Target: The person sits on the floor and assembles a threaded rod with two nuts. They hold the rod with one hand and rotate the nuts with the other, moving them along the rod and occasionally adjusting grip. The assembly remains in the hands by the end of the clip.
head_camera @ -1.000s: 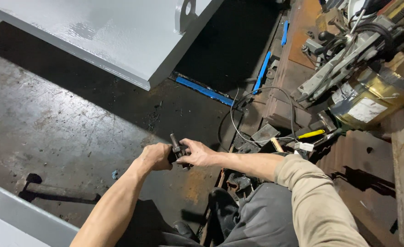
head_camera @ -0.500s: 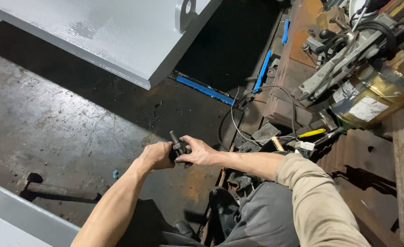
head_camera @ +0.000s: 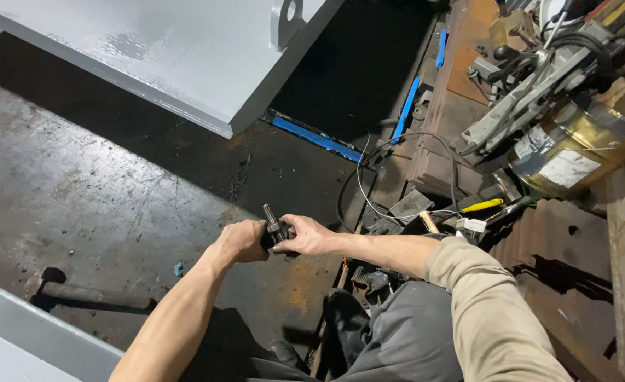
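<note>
My left hand [head_camera: 241, 240] and my right hand [head_camera: 307, 235] are closed together around a dark threaded bolt with a nut [head_camera: 273, 225], held above the stained concrete floor [head_camera: 100, 191]. The bolt's threaded end sticks up between the two hands. My left forearm is bare. My right arm wears a beige sleeve [head_camera: 489, 311]. What lies inside my palms is hidden.
A large grey painted steel plate [head_camera: 178, 49] with a lifting lug lies at the top left. A hammer [head_camera: 93, 297] rests on the floor at lower left. Blue bars [head_camera: 312, 138], cables, a yellow-handled tool [head_camera: 483, 205] and a cluttered rusty workbench [head_camera: 560, 106] fill the right side.
Both hands with the bolt have stayed almost still; my right hand's grip shifts slightly around the nut.
</note>
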